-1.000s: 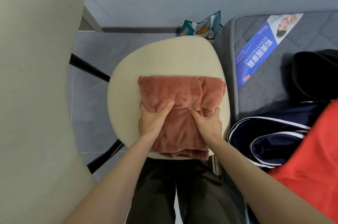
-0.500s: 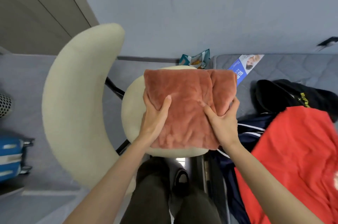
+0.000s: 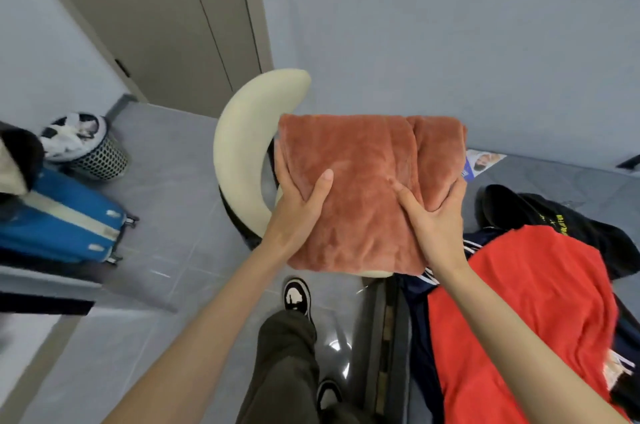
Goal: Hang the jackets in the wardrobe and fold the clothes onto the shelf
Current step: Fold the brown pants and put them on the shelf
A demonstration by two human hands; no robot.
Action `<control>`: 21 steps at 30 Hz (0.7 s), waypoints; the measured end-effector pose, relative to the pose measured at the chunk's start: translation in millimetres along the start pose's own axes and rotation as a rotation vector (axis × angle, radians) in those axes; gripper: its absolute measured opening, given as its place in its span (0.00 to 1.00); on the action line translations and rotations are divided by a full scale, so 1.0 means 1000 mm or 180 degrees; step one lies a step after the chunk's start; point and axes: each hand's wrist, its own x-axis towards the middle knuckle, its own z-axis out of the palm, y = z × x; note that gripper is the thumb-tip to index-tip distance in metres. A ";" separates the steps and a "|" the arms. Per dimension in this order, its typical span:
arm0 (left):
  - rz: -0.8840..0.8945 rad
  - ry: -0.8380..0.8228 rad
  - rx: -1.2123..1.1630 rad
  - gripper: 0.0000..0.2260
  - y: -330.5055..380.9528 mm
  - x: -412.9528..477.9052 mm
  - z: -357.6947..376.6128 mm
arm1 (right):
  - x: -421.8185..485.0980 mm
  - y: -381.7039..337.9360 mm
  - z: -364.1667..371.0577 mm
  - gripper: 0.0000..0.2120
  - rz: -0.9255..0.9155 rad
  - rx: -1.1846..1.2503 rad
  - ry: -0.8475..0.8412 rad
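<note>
Folded rust fleece (image 3: 363, 188) between both hands, left grip (image 3: 298, 212) and right grip (image 3: 433, 219) clamping its sides — thumbs on top

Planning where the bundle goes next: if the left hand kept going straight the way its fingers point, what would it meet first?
Probably nothing but the plain grey wall beyond the folded rust fleece that the left hand grips; depth is hard to judge.
</note>
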 end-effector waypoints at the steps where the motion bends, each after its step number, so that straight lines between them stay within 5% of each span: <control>1: 0.0000 0.0133 -0.0047 0.41 0.008 -0.015 -0.009 | -0.011 -0.010 0.000 0.42 -0.0061 0.0036 -0.0077; 21: 0.0185 0.2653 0.0011 0.41 0.072 -0.344 -0.320 | -0.320 -0.181 0.182 0.38 -0.1121 0.0429 -0.2366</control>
